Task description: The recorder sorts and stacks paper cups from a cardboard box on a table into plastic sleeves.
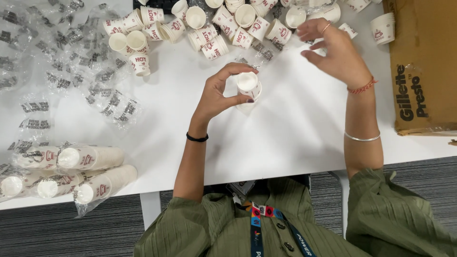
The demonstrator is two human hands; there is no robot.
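The left hand (220, 95) pinches a short stack of white paper cups (248, 86) at the middle of the white surface (285, 123), thumb and fingers clamped around its rim. The right hand (335, 52), fingers spread and holding nothing, hovers at two o'clock from the stack beside the loose cups (214, 28). This looks like the stacking step; adding one calls for a mouth-up cup dropped squarely into the stack.

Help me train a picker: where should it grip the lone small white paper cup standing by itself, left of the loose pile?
Judging by its pose, grip the lone small white paper cup across its side wall, coming from above. It appears to stand apart from the loose pile of paper cups on the white table, so fingers could fit on both sides.
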